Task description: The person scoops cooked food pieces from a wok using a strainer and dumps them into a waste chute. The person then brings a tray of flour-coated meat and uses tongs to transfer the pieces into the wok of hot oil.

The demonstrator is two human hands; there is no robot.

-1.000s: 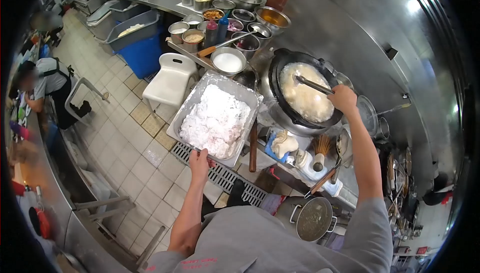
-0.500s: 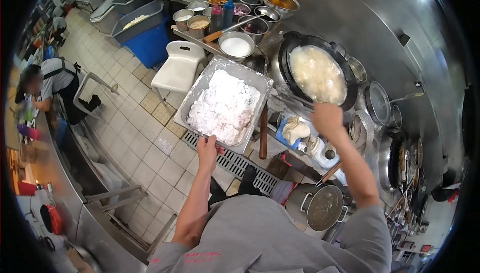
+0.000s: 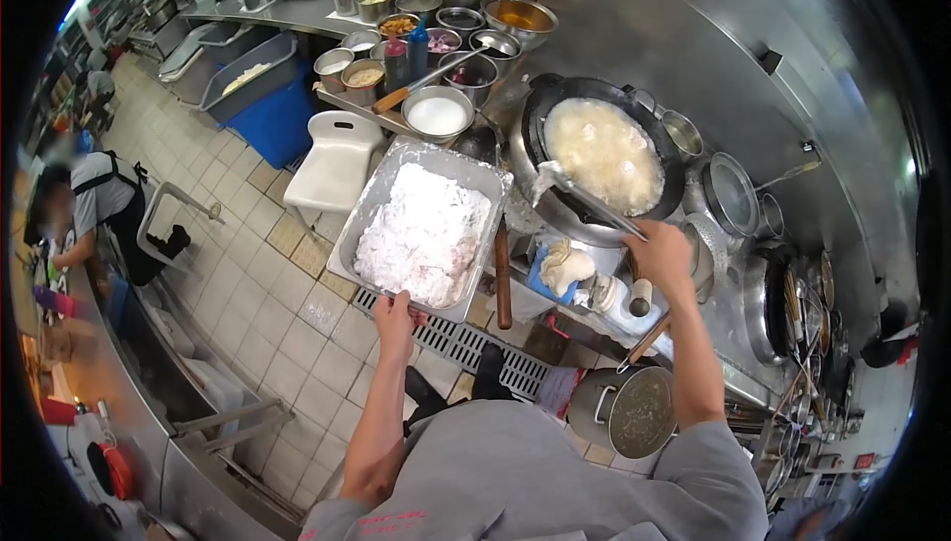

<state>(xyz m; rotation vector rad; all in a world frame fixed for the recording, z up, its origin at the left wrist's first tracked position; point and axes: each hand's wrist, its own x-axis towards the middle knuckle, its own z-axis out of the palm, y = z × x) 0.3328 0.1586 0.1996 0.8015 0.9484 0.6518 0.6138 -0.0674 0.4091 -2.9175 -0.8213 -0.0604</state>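
Observation:
My left hand (image 3: 396, 315) is closed on the near edge of a grey metal tray (image 3: 347, 244). A heap of white, flour-coated pieces (image 3: 426, 234) fills much of the tray. My right hand (image 3: 662, 256) is wrapped round a pair of metal tongs (image 3: 601, 206) that slant over the wok's near rim. At the tips of the tongs is a whitish coated piece (image 3: 545, 180), at the left side of the wok (image 3: 535, 115). Inside the wok, pale bubbling oil (image 3: 604, 150) holds several pieces, their shapes blurred by foam.
Bowls of ingredients and a steel bowl of white powder (image 3: 438, 115) crowd the counter beyond the tray. A white stool (image 3: 335, 166) stands left of the tray. Cloths (image 3: 567, 266) lie below the wok; a large pot (image 3: 639, 412) sits low right. Another person (image 3: 104, 189) works far left.
The tongs, blurred earlier between tray and wok, now show a coated piece at their tips by the wok's left side. My left hand stays on the tray. The whole view has shifted slightly.

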